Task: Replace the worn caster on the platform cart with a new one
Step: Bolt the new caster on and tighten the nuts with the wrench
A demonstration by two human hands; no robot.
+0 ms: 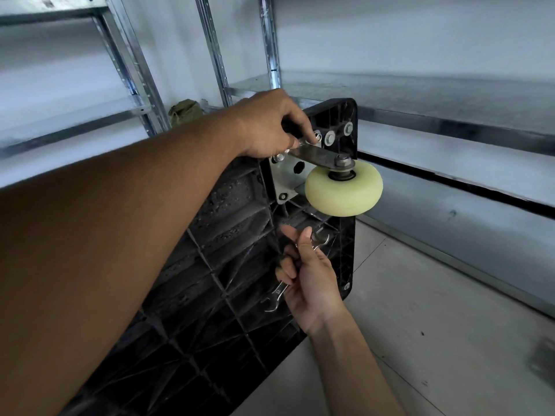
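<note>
The black platform cart point(228, 265) stands on edge, its ribbed underside facing me. A caster with a pale yellow wheel point(344, 192) and a metal bracket point(315, 156) sits bolted at the cart's upper corner. My left hand point(270, 124) reaches over the top of the bracket and grips a dark tool handle point(288, 129) at a bolt on the mounting plate; the tool's head is hidden. Below the wheel, my right hand point(309, 274) holds a small open-ended wrench point(277, 295), fingers curled round its shaft, apart from the caster.
Metal shelving point(420, 97) surrounds the cart on the left, behind and to the right. A green cloth bundle point(184, 111) lies on the shelf behind the cart. Grey floor point(435, 325) stretches to the right.
</note>
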